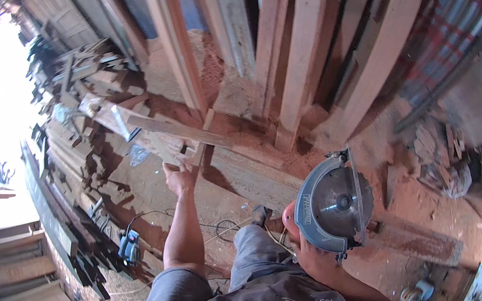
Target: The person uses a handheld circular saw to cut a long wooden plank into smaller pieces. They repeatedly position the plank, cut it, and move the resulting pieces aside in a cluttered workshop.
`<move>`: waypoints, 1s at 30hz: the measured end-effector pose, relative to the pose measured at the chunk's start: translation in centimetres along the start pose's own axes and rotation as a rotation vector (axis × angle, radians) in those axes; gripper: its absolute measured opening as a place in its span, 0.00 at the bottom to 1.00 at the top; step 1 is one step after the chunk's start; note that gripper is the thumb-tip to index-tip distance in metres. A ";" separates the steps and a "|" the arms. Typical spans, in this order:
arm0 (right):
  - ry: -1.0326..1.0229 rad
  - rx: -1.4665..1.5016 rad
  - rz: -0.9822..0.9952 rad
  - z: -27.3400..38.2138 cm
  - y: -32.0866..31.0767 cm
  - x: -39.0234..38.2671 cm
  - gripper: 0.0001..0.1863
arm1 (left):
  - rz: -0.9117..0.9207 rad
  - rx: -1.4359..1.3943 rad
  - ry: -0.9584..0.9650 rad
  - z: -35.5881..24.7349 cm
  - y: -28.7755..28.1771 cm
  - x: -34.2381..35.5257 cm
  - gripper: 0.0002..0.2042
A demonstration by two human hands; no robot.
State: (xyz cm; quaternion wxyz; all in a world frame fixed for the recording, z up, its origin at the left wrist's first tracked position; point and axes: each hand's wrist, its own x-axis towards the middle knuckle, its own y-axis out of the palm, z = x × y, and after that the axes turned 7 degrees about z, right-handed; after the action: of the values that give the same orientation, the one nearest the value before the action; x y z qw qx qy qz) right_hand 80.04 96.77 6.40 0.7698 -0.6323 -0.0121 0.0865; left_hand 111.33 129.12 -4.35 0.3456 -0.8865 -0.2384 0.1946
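My right hand (309, 255) is wrapped round the handle of a circular saw (320, 207) with a grey guard and a round toothed blade. The saw is held up at my right side with its blade facing right, and it partly hides my fingers. Ahead of me, my left hand (180, 178) grips the near edge of a short pale wooden piece (166, 148) with a dark notch. That piece lies beside a long narrow board (178, 129), over a thick timber beam (256, 167) on the floor.
Tall planks (305, 58) lean against the far wall. Offcuts (73, 142) are heaped at the left, near a bright doorway. A second power tool (130, 246) with a cord lies left of me. Reddish sawdust covers the floor, and more scraps (436, 148) lie at the right.
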 end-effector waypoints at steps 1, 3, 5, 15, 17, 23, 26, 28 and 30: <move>0.066 -0.060 -0.031 0.9 -0.5 0.4 0.41 | 0.021 0.018 0.017 0.0 0.4 1.0 0.27; 0.177 0.171 0.094 2.5 -2.5 3.3 0.37 | 0.053 0.050 0.043 1.0 0.0 3.0 0.29; 0.179 0.212 0.053 3.3 -4.5 5.9 0.34 | 0.082 0.107 0.069 3.3 0.1 4.6 0.31; 0.118 0.250 -0.244 0.4 -8.7 7.9 0.17 | 0.111 0.368 0.051 4.6 -2.8 8.2 0.33; 0.130 0.273 -0.196 -0.1 -9.3 8.3 0.19 | 0.163 0.385 0.035 4.7 -2.9 9.8 0.35; 0.466 1.112 -0.245 2.5 -10.2 9.5 0.16 | 0.216 0.560 0.086 5.2 -4.4 11.1 0.38; 0.520 1.193 -0.284 2.3 -9.7 10.3 0.17 | 0.067 0.575 0.154 3.7 -3.3 9.9 0.40; 0.345 0.812 -0.198 0.8 -8.9 8.9 0.13 | -0.219 0.543 0.307 0.8 -1.7 8.6 0.42; 0.252 0.344 -0.179 -2.0 -3.9 3.5 0.07 | -0.277 0.330 0.672 -5.0 0.9 7.4 0.40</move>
State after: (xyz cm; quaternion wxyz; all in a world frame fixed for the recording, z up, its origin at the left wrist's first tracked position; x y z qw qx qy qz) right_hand 84.16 94.57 9.48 0.8662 -0.4941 0.0430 -0.0608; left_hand 120.13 130.06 -2.94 0.5651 -0.7928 -0.1950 -0.1189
